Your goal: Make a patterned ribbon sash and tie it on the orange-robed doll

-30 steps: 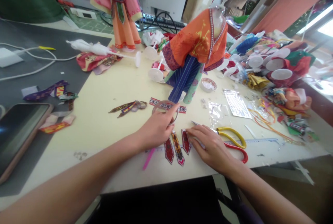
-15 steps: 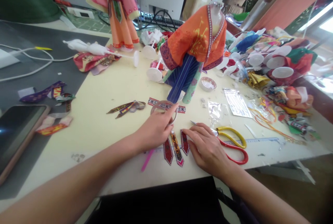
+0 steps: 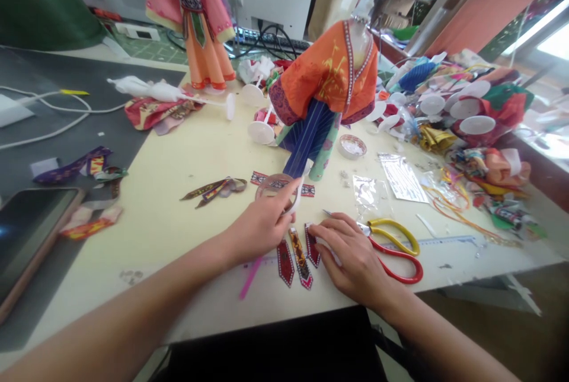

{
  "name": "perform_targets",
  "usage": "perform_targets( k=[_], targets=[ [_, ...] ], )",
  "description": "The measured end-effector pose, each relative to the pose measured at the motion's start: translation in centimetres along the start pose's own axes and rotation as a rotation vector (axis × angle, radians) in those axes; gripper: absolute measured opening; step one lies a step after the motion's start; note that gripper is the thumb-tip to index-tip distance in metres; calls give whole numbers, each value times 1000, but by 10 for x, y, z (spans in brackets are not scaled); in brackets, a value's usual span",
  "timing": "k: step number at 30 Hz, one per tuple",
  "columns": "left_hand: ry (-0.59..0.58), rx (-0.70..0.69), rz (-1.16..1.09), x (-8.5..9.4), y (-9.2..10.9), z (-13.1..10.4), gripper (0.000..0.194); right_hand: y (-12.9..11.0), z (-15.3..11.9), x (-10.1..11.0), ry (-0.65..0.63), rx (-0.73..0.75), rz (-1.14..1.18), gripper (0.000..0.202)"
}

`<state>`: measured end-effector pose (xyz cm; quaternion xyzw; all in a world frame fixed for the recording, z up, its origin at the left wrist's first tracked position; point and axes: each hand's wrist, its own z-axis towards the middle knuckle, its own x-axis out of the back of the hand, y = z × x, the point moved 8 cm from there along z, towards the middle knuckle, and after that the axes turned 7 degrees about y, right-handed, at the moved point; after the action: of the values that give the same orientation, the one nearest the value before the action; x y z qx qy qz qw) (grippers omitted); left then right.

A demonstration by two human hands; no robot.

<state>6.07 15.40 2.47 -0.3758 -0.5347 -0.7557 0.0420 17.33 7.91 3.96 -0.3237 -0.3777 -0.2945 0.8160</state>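
Observation:
My left hand [image 3: 264, 216] grips a roll of clear tape [image 3: 268, 186] that stands over a patterned red and black band [image 3: 307, 191]. A whitish strip rises from the roll beside my fingers. My right hand [image 3: 351, 252] is lowered at the red beaded tab [image 3: 312, 244], fingertips on its upper edge; whether it pinches something is hard to tell. Left of that tab lie an orange patterned tab [image 3: 299, 254] and a dark red one [image 3: 285, 263]. Scissors [image 3: 393, 237] with yellow and red handles lie beside and partly behind my right hand.
A doll in an orange robe [image 3: 329, 71] stands beyond my hands, with a pink-robed doll [image 3: 207, 44] farther back. At left are a phone [image 3: 35, 228] and fabric scraps [image 3: 75, 163]. A small bowl [image 3: 352, 146], plastic bags and piled doll parts [image 3: 475, 103] sit at right.
A whitish strip now shows above the tape roll by my left fingers. My right hand has stayed at the red tab. The whole view has shifted slightly.

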Motion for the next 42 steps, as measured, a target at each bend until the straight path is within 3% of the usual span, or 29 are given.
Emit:
perform_targets(
  k=[17, 24, 32, 35, 42],
  targets=[
    [-15, 39, -6, 1, -5, 0, 65, 1, 3, -3, 9, -40, 3, 38],
    [-20, 91, -181, 7, -2, 0, 61, 6, 10, 15, 147, -60, 35, 34],
    [-25, 205, -452, 18, -5, 0, 60, 19, 9, 40, 221, -71, -60, 30],
    [-6, 224, -500, 24, -4, 1, 59, 31, -8, 52, 180, -99, -145, 30],
    [38, 280, -647, 34, 0, 1, 52, 63, -60, 67, -82, -222, -406, 31]
  ],
)
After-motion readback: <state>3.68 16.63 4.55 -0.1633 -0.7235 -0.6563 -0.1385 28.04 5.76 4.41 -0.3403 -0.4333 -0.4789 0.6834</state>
